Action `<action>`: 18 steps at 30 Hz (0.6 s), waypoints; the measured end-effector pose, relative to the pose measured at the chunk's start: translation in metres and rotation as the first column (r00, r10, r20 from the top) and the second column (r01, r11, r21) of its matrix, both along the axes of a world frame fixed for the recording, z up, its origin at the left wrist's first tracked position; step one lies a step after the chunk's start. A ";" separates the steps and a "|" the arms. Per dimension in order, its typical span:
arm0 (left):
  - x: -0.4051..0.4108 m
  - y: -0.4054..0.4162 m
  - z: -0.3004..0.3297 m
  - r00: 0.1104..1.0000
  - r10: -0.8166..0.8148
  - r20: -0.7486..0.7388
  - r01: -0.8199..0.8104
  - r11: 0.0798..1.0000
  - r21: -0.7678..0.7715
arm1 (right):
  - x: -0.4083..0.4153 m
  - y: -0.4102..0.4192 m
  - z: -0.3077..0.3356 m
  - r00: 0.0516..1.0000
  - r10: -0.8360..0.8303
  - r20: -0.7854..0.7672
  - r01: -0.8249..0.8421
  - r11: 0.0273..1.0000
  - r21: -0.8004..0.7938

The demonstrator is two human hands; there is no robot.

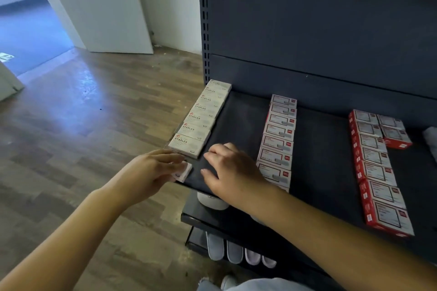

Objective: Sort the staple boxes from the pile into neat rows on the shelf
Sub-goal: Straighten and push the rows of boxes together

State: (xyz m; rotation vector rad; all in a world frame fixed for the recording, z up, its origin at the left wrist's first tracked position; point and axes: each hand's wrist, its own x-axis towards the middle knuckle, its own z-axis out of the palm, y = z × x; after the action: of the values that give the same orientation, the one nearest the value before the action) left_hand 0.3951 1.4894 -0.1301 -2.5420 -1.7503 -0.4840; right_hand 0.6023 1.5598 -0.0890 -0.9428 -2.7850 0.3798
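A dark shelf above a wooden floor holds rows of staple boxes. The left hand fingers pinch a small box; the right hand rests with fingers relaxed.

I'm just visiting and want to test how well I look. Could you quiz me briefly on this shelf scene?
1. True or false: the left hand holds a small white box.
2. Which row lies at the shelf's left edge? A. white staples boxes B. red-sided boxes
3. Fill in: the right hand rests with fingers on the ____.

Key: 1 true; 2 A; 3 shelf.
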 end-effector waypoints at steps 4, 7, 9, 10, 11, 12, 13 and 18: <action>-0.001 0.002 -0.010 0.997 0.038 0.062 -0.040 0.999 0.029 | -0.003 -0.002 -0.002 1.000 -0.003 -0.023 0.002 1.000 -0.020; -0.001 0.007 -0.016 0.993 0.063 0.100 -0.067 0.997 0.036 | -0.001 -0.002 -0.003 1.000 -0.005 -0.022 0.004 0.999 -0.037; -0.001 0.009 -0.019 0.991 0.064 0.119 -0.068 0.997 0.034 | 0.001 -0.001 -0.003 1.000 -0.006 -0.017 0.006 0.999 -0.048; -0.001 0.009 -0.020 0.989 0.065 0.132 -0.069 0.997 0.027 | 0.001 -0.001 -0.003 1.000 -0.010 -0.012 0.009 0.999 -0.051; -0.002 0.009 -0.021 0.986 0.067 0.152 -0.071 0.997 0.018 | 0.002 0.000 -0.003 1.000 -0.015 -0.007 0.015 0.998 -0.053; -0.002 0.009 -0.023 0.983 0.072 0.166 -0.074 0.997 0.005 | 0.003 0.000 -0.003 1.000 -0.021 -0.005 0.021 0.998 -0.054; -0.003 0.010 -0.024 0.983 0.072 0.169 -0.073 0.997 0.001 | 0.004 0.001 -0.004 1.000 -0.027 -0.005 0.026 0.998 -0.059; 0.004 0.010 -0.024 0.988 0.082 0.133 -0.091 0.994 0.059 | 0.007 0.000 -0.006 0.999 -0.036 -0.008 0.035 0.995 -0.088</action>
State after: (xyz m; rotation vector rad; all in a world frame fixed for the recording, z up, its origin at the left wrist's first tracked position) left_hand 0.3988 1.4998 -0.1546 -2.4294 -1.8442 -0.7055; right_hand 0.6094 1.5599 -0.0951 -1.0054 -2.7584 0.5040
